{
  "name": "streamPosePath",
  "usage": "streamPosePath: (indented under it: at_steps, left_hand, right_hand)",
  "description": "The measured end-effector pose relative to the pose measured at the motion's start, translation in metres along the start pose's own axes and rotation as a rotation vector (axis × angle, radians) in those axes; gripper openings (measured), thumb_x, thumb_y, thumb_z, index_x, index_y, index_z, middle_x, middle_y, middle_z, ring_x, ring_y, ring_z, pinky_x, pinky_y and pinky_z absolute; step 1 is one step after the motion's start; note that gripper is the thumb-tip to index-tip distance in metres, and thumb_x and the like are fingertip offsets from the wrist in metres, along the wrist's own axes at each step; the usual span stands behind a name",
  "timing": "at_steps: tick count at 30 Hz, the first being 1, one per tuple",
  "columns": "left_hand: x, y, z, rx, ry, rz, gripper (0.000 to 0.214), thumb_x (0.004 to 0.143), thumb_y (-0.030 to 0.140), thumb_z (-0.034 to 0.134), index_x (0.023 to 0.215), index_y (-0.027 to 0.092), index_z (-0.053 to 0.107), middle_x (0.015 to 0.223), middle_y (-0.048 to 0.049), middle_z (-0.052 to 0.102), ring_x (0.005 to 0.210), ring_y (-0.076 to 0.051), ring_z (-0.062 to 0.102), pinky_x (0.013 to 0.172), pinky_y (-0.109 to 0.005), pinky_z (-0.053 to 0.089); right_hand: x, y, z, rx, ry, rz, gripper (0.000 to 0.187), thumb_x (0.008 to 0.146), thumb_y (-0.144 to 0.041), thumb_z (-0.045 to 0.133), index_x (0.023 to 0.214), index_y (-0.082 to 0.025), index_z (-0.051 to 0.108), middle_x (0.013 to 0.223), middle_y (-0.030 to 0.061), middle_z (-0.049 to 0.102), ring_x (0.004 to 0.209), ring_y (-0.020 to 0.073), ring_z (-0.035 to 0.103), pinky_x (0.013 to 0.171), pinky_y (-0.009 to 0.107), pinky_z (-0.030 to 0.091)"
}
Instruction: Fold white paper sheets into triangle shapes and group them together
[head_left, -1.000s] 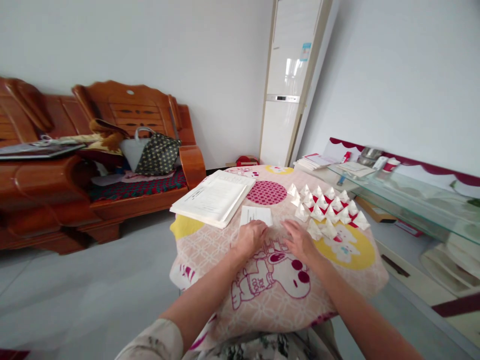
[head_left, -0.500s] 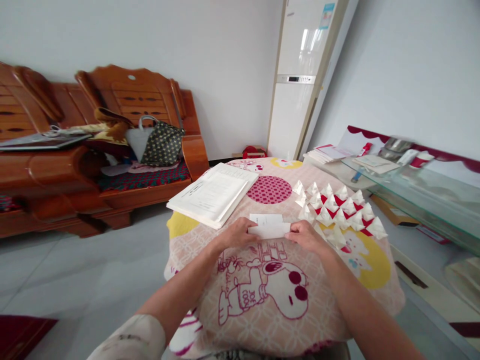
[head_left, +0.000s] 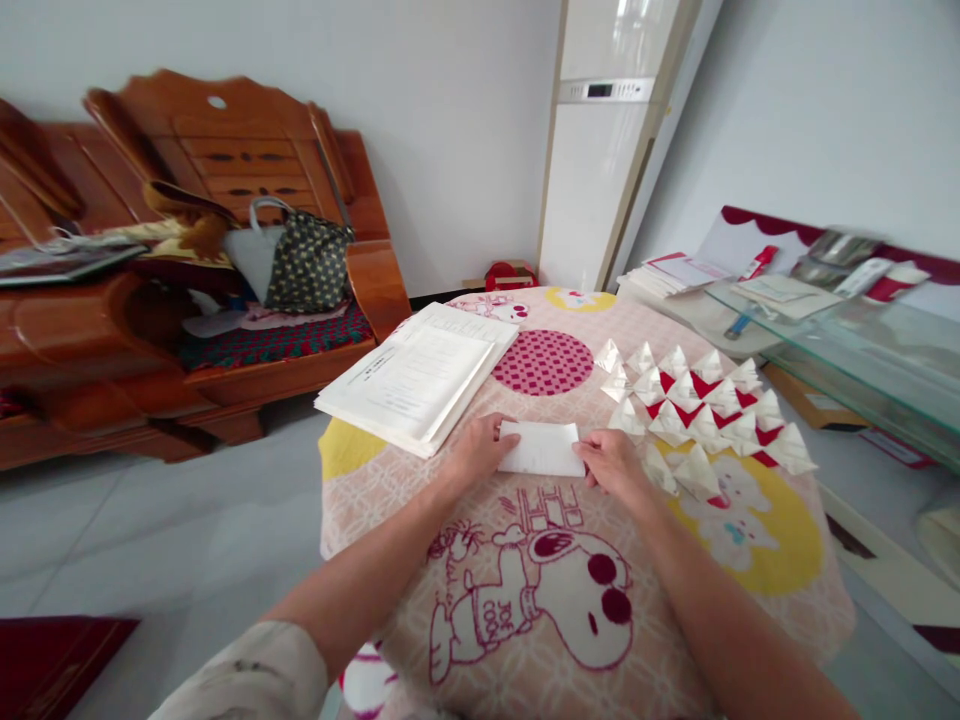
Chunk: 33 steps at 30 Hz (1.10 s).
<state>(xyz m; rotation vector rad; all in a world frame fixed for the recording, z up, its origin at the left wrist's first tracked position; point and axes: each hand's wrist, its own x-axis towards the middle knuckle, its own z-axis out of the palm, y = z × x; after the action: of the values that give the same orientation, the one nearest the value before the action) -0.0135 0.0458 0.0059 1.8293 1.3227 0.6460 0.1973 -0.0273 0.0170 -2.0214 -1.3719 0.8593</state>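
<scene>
A small folded sheet of white paper [head_left: 540, 449] lies flat between my hands, just above the cloth-covered table. My left hand [head_left: 482, 447] pinches its left end, thumb on top. At the right end, my right hand [head_left: 611, 462] grips the edge between thumb and fingers. To the right stand several folded paper pyramids [head_left: 684, 418] in rows, with red cloth print showing between them. Left of my hands is a stack of printed sheets [head_left: 416, 375].
A patterned cloth [head_left: 525, 600] covers the round table. On the right is a glass-topped stand [head_left: 832, 335] with papers, a steel pot and a cup. A wooden sofa [head_left: 247, 150] with a star-print bag [head_left: 307, 262] stands at the left, and a tall white cabinet unit [head_left: 596, 180] behind.
The paper's far flap, standing out before, is now folded over, leaving one plain strip. My right hand has turned its fingers down along the end. The view has tilted down slightly.
</scene>
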Motion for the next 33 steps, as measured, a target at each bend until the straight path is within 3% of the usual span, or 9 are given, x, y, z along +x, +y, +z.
streamPosePath:
  at_steps: [4, 8, 13, 22, 33]
  left_hand:
    - [-0.013, 0.006, -0.004, 0.089, 0.038, -0.012, 0.047, 0.082, 0.019, 0.062, 0.129, 0.015, 0.063, 0.078, -0.0019, 0.068, 0.072, -0.017, 0.063, 0.07, -0.027, 0.046]
    - [-0.017, 0.006, -0.006, 0.061, -0.038, -0.013, 0.058, 0.085, 0.021, 0.059, 0.142, 0.014, 0.051, 0.063, 0.003, 0.06, 0.063, -0.016, 0.059, 0.066, -0.027, 0.044]
    - [-0.017, 0.0, -0.007, 0.123, -0.094, 0.01, 0.064, 0.082, 0.015, 0.058, 0.145, 0.013, 0.047, 0.054, 0.0071, 0.052, 0.061, -0.015, 0.057, 0.068, -0.027, 0.042]
    - [-0.021, -0.002, -0.013, 0.053, -0.055, -0.027, 0.076, 0.08, 0.016, 0.063, 0.151, 0.014, 0.037, 0.064, 0.0054, 0.063, 0.062, -0.015, 0.061, 0.068, -0.027, 0.045]
    - [-0.026, 0.006, -0.012, 0.176, 0.0, -0.041, 0.085, 0.077, 0.013, 0.065, 0.154, 0.013, 0.03, 0.066, 0.0043, 0.065, 0.067, -0.017, 0.063, 0.072, -0.029, 0.045]
  right_hand:
    - [-0.004, 0.005, -0.002, 0.014, -0.026, 0.02, 0.032, 0.085, -0.026, 0.052, 0.054, -0.02, 0.051, 0.038, -0.0032, 0.05, 0.032, 0.011, 0.049, 0.039, 0.02, 0.034]
    - [-0.008, 0.005, -0.005, 0.011, -0.03, -0.014, 0.03, 0.082, -0.025, 0.052, 0.053, -0.02, 0.051, 0.038, -0.003, 0.05, 0.034, 0.0116, 0.051, 0.039, 0.02, 0.032]
    - [-0.012, 0.006, -0.004, -0.035, -0.037, -0.05, 0.028, 0.081, -0.026, 0.052, 0.053, -0.021, 0.05, 0.037, -0.0032, 0.048, 0.035, 0.0127, 0.051, 0.041, 0.022, 0.032]
    - [-0.005, 0.005, 0.01, -0.356, 0.227, -0.173, 0.027, 0.083, -0.026, 0.055, 0.057, -0.018, 0.06, 0.057, 0.0047, 0.063, 0.056, 0.0151, 0.05, 0.056, 0.029, 0.028]
    - [-0.01, 0.001, 0.014, -0.504, 0.208, -0.117, 0.024, 0.091, -0.026, 0.058, 0.076, -0.014, 0.073, 0.075, 0.011, 0.074, 0.067, 0.0185, 0.059, 0.063, 0.03, 0.03]
